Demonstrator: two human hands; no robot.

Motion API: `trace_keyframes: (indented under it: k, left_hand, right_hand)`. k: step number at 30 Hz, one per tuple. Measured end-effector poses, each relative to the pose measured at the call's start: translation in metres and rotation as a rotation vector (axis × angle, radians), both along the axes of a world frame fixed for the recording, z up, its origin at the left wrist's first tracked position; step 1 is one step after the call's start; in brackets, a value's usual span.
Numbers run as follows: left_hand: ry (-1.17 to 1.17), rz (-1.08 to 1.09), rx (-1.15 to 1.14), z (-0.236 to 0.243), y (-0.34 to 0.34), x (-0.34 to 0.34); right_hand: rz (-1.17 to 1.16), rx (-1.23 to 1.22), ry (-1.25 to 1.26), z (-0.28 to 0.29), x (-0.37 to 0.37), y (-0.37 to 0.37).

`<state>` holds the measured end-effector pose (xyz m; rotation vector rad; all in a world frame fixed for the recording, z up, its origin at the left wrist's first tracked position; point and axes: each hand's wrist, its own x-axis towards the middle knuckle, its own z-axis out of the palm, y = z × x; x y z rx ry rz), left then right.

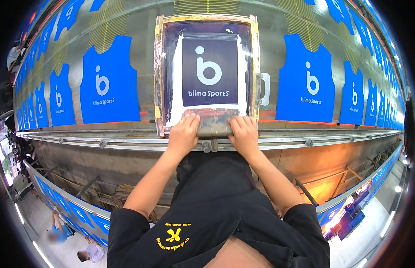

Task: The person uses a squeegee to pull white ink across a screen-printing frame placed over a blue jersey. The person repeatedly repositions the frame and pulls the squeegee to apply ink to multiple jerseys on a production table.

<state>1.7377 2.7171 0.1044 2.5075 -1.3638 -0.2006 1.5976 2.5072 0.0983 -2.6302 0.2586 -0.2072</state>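
Seen from above, a person's two bare hands gripped a wide, stained squeegee at the near end of a screen frame (158, 76). The left hand (184, 131) had closed around the left end of the squeegee (215, 124), and the right hand (244, 135) around the right end, fingers curled over the far edge; the thumbs could not be made out clearly. The squeegee's long axis ran left to right, across the frame, whose own longer sides ran away from the body. Straight ahead of both hands, beyond the squeegee, lay the dark stencil panel (187, 67) with its pale emblem, neither hand clearly nearer to it. White ink (176, 71) bordered the panel on the left, on the right and along its near edge. The frame rested on a long grey worktop (145, 58), between a blue fabric piece (118, 102) on the left and a matching piece (292, 96) on the right.
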Motion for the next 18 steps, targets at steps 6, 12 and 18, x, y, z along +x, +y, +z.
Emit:
trace_keyframes:
  k: [6, 12, 18]
  left_hand:
    - [0.254, -0.093, 0.227, 0.036, -0.002, 0.011]
    - [0.147, -0.123, 0.353, 0.049, -0.107, 0.166]
    - [0.084, -0.095, 0.318, 0.025, -0.198, 0.300]
  right_hand:
    - [0.096, 0.112, 0.070, 0.033, -0.013, -0.009]
    - [0.024, 0.004, 0.163, 0.029, 0.134, -0.098]
    - [-0.124, 0.027, 0.247, 0.025, 0.268, -0.176]
